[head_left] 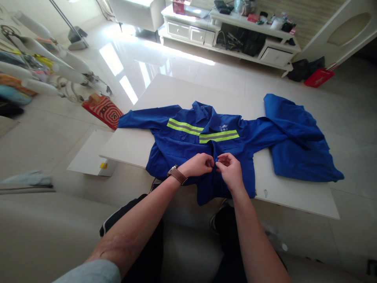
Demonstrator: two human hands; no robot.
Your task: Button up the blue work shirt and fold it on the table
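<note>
A blue work jacket [176, 147] with yellow-green reflective stripes lies front up on the white table [182, 88], its collar away from me and its hem hanging over the near edge. My left hand [203, 163], with a watch on its wrist, is closed at the jacket's front opening. Facing it, my right hand [229, 167] pinches the other front edge between thumb and fingers. Whether a button is between the fingertips is too small to make out. The jacket's sleeves are spread out to both sides.
More blue fabric [303, 145] lies bunched at the table's right end, touching the sleeve. A red paper bag [104, 112] stands beyond the left edge. Across the floor is a white TV cabinet [191, 33] with clutter on it. A white chandelier-like fixture [44, 51] is at far left.
</note>
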